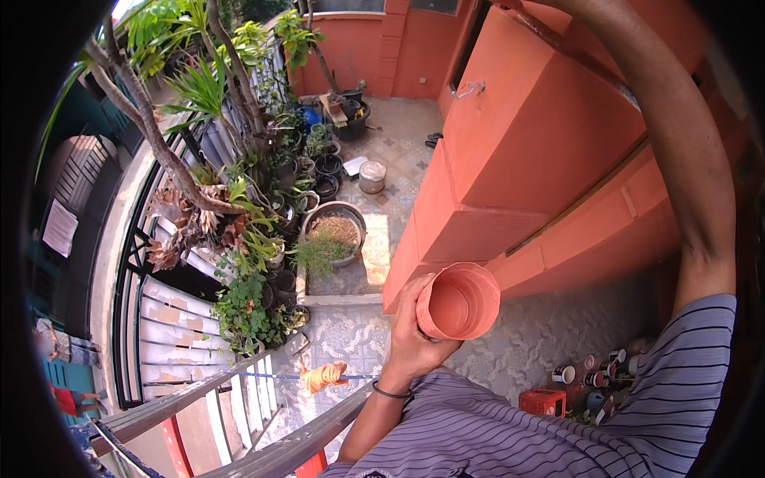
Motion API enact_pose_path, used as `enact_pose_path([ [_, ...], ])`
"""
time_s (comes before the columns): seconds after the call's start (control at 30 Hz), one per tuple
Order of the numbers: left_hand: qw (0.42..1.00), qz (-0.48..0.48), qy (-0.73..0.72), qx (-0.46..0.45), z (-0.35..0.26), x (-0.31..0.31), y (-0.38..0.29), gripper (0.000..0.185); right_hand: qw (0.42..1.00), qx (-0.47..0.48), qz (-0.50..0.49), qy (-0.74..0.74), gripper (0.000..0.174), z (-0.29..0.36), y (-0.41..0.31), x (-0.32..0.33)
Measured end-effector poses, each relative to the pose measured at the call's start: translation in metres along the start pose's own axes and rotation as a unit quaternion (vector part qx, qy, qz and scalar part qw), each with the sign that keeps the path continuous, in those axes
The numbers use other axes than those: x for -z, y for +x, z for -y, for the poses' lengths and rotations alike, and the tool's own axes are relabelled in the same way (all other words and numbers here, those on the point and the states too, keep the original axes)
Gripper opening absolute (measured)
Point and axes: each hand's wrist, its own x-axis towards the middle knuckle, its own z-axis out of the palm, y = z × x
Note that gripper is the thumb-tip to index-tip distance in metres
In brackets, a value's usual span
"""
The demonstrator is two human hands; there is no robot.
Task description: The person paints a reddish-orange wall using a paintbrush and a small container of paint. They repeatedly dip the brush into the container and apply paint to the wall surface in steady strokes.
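Note:
My left hand (412,337) grips an orange-coated plastic container (459,302) from its left side; its open mouth faces up and its inner wall bears the same orange colour. My right arm is raised along the right side of the view, up to the orange wall (502,107). Of my right hand only a part (538,3) shows at the top edge, cut off, close to the wall's upper edge; its fingers and anything in them are hidden. A metal tap (469,89) sticks out of the wall at the upper middle.
A ladder (257,424) stands below me, with an orange cloth (323,377) on a blue cord. Potted plants (334,236) line the fence at left. A metal tin (372,177) rests on the tiled floor. A red crate (542,403) and several paint cans (563,374) stand at lower right.

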Motion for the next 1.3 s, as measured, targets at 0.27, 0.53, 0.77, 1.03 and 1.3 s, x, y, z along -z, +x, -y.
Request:
enact_pose_path([
  [0.27, 0.999, -0.033, 0.006, -0.014, -0.003, 0.009, 0.003, 0.099, 0.989, -0.044, 0.134, -0.041, 0.010, 0.022, 0.007, -0.032],
  [0.53, 0.999, -0.039, 0.020, -0.023, -0.002, 0.014, 0.009, 0.101, 0.997, 0.013, 0.082, -0.005, 0.012, 0.003, 0.006, -0.027],
  [0.77, 0.999, -0.038, 0.002, -0.022, -0.003, 0.013, 0.006, 0.100, 0.990, 0.018, 0.119, -0.067, 0.009, 0.016, -0.012, -0.022],
  [1.03, 0.998, -0.054, 0.039, -0.014, 0.001, 0.018, 0.005, 0.096, 0.996, 0.084, 0.035, 0.018, 0.011, 0.016, -0.056, 0.018],
  [1.3, 0.998, -0.051, 0.023, -0.014, -0.002, 0.015, 0.005, 0.093, 0.989, 0.100, -0.103, 0.034, 0.009, -0.016, -0.162, 0.044],
])
